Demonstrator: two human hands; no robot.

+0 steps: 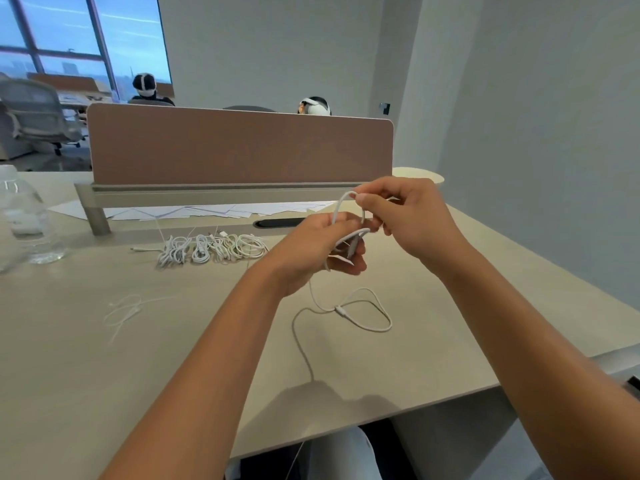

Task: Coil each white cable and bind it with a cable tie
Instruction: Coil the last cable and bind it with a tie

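A white cable (367, 308) runs from my hands down onto the beige desk (173, 358), where it lies in a loose loop and trails over the front edge. My left hand (318, 247) grips the small coil of that cable above the desk. My right hand (405, 213) pinches the top of a raised loop of the same cable just above the left hand. A row of several coiled white cables (211, 247) lies on the desk to the left of my hands. Thin white cable ties (124, 311) lie loose at the left.
A brown divider panel (239, 147) stands across the back of the desk, with white papers (194, 211) under it and a black cable slot (280, 222) in front. A clear plastic bottle (24, 220) stands at the far left. Two people sit behind the divider.
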